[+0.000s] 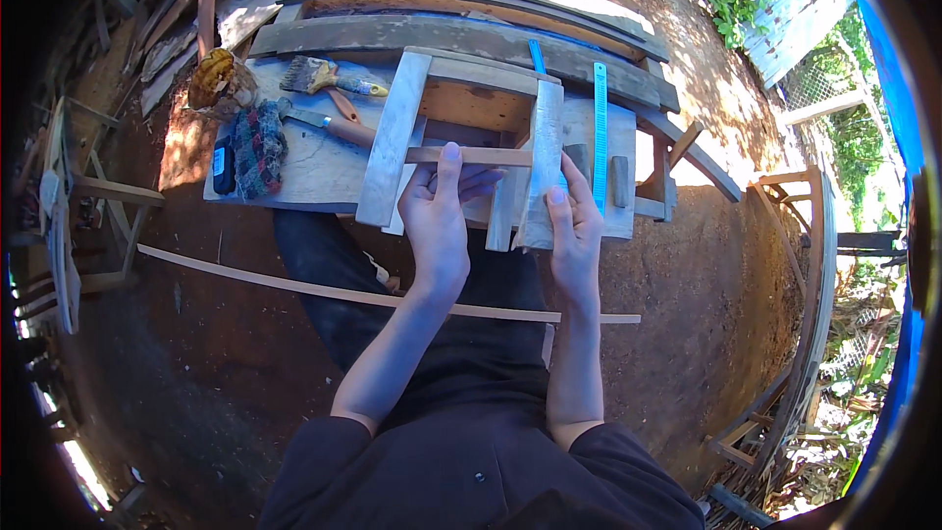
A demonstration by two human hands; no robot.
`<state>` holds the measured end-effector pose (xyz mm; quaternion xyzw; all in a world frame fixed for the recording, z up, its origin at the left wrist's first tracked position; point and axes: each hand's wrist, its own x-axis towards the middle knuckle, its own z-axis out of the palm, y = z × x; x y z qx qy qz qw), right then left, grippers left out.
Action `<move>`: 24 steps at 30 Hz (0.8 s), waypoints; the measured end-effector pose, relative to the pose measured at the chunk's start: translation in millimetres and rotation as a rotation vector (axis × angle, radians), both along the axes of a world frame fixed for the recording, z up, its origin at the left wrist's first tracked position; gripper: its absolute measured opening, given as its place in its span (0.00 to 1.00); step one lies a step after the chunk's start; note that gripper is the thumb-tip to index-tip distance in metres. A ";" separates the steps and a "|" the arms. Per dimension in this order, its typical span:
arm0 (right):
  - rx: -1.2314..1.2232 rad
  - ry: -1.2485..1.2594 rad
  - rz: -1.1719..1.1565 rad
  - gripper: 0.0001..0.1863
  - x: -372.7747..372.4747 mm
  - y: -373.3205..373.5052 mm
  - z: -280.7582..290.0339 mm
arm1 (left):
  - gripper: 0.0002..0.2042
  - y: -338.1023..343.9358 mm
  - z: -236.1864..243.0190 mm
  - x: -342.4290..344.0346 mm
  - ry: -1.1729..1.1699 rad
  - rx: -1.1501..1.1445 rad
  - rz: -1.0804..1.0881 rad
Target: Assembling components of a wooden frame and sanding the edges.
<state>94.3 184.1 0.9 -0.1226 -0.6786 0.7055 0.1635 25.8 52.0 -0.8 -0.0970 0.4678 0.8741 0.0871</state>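
Observation:
A small wooden frame [471, 108] with two pale upright legs lies on a workbench board [314, 172]. My left hand [439, 211] grips the thin crossbar [491, 155] that spans the two legs, thumb up over it. Around the lower end of the frame's right leg [545, 157] my right hand [574, 221] is closed, thumb on its face. A blue ruler [600, 132] lies just right of that leg.
A paintbrush [324, 77], a chisel [319, 120], a woven cloth [257, 147], a dark phone-like block [223, 165] and a yellow-brown lump [218, 79] sit on the bench's left. Long planks [461, 34] lie behind. A thin wood strip [294, 287] crosses the dirt ground.

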 end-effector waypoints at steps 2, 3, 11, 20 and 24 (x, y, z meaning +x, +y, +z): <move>0.030 -0.003 0.000 0.27 1.7 0.3 -2.3 | 0.17 -0.1 -6.1 -2.2 0.016 -0.018 -0.047; 0.030 -0.003 -0.001 0.27 3.3 0.5 -1.1 | 0.17 0.0 -9.5 -2.6 0.016 -0.018 -0.049; 0.274 -0.288 -0.033 0.35 5.6 -18.3 26.4 | 0.16 -5.1 -22.6 -6.3 0.004 -0.089 -0.019; 0.699 -0.265 0.085 0.48 -56.3 -114.0 66.0 | 0.15 -34.8 -69.5 27.4 -0.138 -0.082 0.065; 0.533 -0.234 0.134 0.46 -81.4 -117.5 46.9 | 0.14 -32.9 -70.0 42.8 -0.130 -0.135 0.085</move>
